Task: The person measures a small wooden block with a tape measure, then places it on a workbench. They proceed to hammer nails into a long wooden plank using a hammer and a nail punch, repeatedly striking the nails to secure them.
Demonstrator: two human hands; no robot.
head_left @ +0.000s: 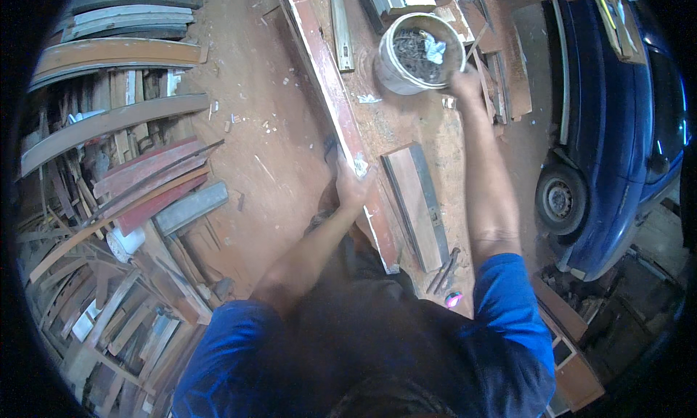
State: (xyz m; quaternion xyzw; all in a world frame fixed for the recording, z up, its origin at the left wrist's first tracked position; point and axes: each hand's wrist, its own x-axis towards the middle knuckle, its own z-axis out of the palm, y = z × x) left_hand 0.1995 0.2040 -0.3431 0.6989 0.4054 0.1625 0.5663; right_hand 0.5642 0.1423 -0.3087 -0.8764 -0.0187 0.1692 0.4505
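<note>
The left hand (351, 182) grips a long plank (341, 113); the right hand (465, 80) holds the rim of a far bucket (417, 51).

The long red plank (341, 106) runs out of the picture at the top edge, so its far end is not seen. The fingers of the right hand (465, 80) are behind the rim of the white bucket (417, 51); the grip cannot be told. The dark things inside the bucket are too small to name. The blue car (617, 120) is cut by the dark rim.
</note>
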